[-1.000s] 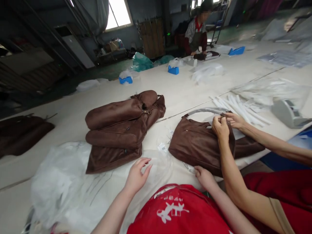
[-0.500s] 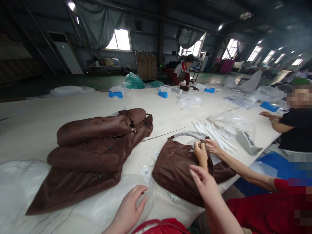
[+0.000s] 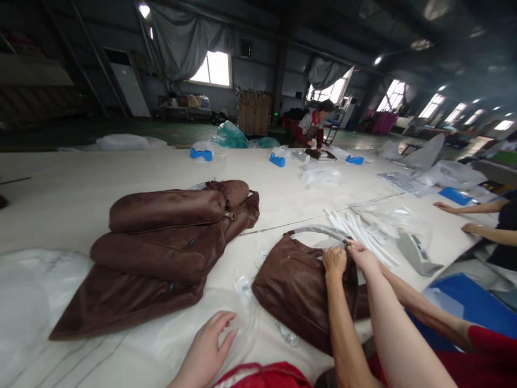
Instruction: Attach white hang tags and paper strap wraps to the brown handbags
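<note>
Beside my lap, my left hand (image 3: 213, 335) is open over clear plastic on the table, thumb and fingers apart and holding nothing. My right hand (image 3: 365, 260) reaches across to a brown handbag (image 3: 297, 285). Its fingers are bunched at the right end of the plastic-wrapped handle (image 3: 319, 229), partly hidden among a co-worker's fingers. That co-worker's near hand (image 3: 334, 261) is closed on the bag's top edge; the other is mostly behind mine. To the left lie stacked brown leather bags (image 3: 165, 213). A white tag (image 3: 243, 285) lies beside the handbag.
White foam tubes (image 3: 359, 229) and a grey tape dispenser (image 3: 418, 253) lie beyond the handbag. Blue dispensers (image 3: 201, 154) and plastic bags stand along the far side of the white table (image 3: 133, 167). Another person's arms (image 3: 480, 215) rest at the right edge; someone works across the table.
My right hand has moved forward and right, from above the handbag to its handle end among the co-worker's fingers. My left hand stays open, slightly lower. The view has shifted a little left.
</note>
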The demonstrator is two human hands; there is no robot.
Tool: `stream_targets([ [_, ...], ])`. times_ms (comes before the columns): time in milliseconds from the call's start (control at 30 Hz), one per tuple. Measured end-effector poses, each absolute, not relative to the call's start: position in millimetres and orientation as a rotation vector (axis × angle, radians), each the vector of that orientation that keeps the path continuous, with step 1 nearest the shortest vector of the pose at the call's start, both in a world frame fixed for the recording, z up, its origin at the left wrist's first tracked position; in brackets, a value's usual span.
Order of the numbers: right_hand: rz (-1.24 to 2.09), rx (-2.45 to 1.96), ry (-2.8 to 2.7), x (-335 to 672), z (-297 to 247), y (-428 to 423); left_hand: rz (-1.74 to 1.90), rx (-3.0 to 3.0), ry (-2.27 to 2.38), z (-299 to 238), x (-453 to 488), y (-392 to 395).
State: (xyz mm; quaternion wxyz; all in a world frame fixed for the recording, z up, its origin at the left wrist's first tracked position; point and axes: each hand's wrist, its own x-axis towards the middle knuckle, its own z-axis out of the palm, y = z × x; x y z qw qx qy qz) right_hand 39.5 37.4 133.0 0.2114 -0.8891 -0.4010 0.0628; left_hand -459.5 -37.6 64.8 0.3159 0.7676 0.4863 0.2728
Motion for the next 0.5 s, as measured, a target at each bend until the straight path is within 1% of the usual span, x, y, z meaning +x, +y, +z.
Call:
stream_targets([
  [167, 0.169, -2.571, -1.182, 32, 141, 43, 0.684, 1.98, 1.313, 70, -457, -39],
  [233, 0.079, -2.621, -1.216, 21, 144, 48, 0.664, 1.976, 1.31, 70, -455, -37],
  [300, -0.079, -2.663, -1.275, 7, 148, 53, 0.642, 1.987, 1.304, 69, -451, -30],
  [367, -0.23, -2.685, -1.309, -7, 153, 56, 0.624, 2.001, 1.316, 67, -443, -14],
  [433, -0.29, -2.684, -1.304, -17, 160, 55, 0.608, 1.965, 1.34, 63, -430, 9],
  [500, -0.307, -2.685, -1.305, -23, 171, 49, 0.58, 1.751, 1.357, 58, -412, 38],
])
